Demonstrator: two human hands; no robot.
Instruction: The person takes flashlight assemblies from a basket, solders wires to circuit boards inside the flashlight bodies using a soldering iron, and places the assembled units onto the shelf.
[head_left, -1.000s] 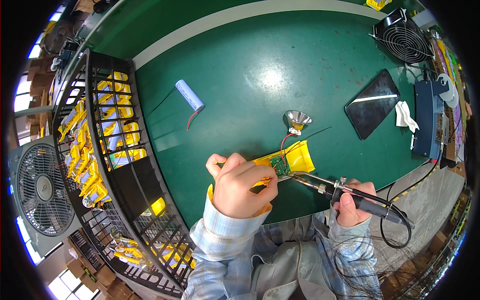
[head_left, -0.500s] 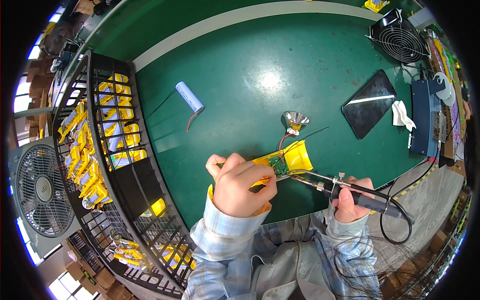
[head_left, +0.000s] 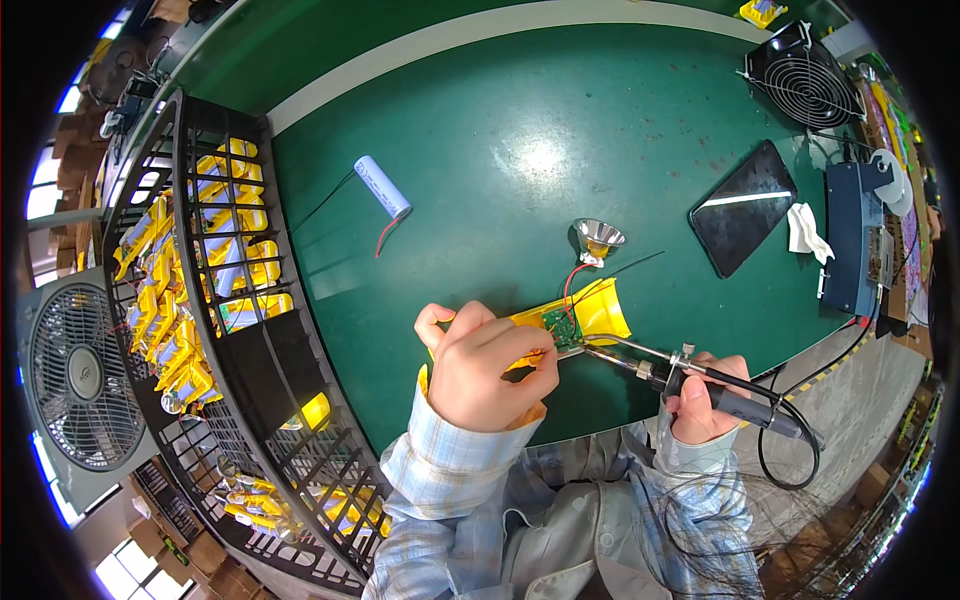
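Observation:
My left hand (head_left: 490,372) is closed on a yellow plastic housing (head_left: 602,312), thumb and fingertips at its near edge. A small green circuit board (head_left: 562,328) lies inside the housing. In my right hand (head_left: 708,400) is a soldering iron (head_left: 735,402) with a thin metal feed tube fixed alongside; its tip reaches the near edge of the board. Whether the tip touches is too small to tell. A red wire (head_left: 568,285) runs from the board to a silver reflector cup (head_left: 600,238). A dark wire (head_left: 635,262) sticks out beside it.
A blue cylindrical battery (head_left: 383,188) with two leads lies at the far left. A black crate (head_left: 262,340) of yellow housings stands left of the green table (head_left: 450,130). To the right are a phone (head_left: 743,208), white tissue (head_left: 807,233), a blue box-shaped device (head_left: 848,240) and a black fan (head_left: 808,85).
The whole view has shifted slightly. Both hands keep their grips, and the iron's tip stays at the board's near edge.

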